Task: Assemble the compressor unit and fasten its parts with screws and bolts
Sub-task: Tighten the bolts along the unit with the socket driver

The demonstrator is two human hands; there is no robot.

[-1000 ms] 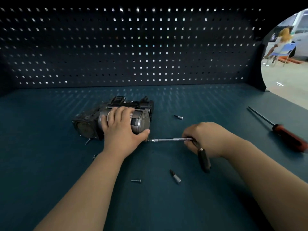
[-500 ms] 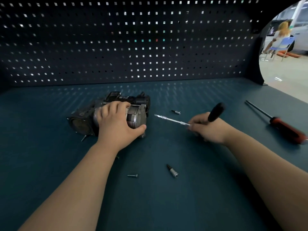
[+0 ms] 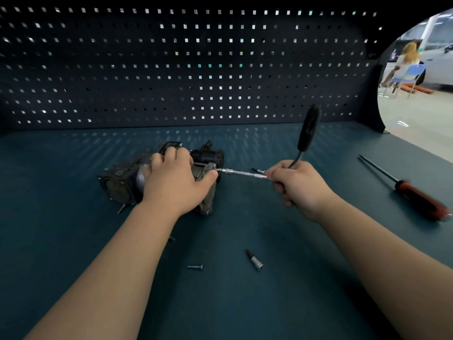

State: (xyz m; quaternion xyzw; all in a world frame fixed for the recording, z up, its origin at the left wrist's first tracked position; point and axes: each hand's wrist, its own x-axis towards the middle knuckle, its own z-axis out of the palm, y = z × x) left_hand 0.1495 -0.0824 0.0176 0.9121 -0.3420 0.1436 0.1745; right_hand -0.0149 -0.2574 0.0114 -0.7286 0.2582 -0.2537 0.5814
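Observation:
The dark metal compressor unit (image 3: pixel 122 179) lies on its side on the blue bench. My left hand (image 3: pixel 175 181) grips its silver cylinder from above, thumb at the right end plate. My right hand (image 3: pixel 297 186) grips a ratchet wrench (image 3: pixel 245 173) whose silver extension runs left to the compressor's right end; its tip touches a fastener there. The wrench's black handle (image 3: pixel 309 128) points up and away. A loose screw (image 3: pixel 195 266) and a socket bit (image 3: pixel 255 260) lie on the bench in front of me.
A red-handled screwdriver (image 3: pixel 414 195) lies at the right. A small bit (image 3: pixel 256 170) sits behind the wrench shaft. A screw (image 3: pixel 121 208) pokes out under the compressor's left end. A dark pegboard (image 3: pixel 183 69) closes off the back. The bench edge (image 3: pixel 416 146) runs at the far right.
The wrench tip moved left from the open bench back onto the compressor's right end. Its black handle swung upward. My left hand stayed on the compressor.

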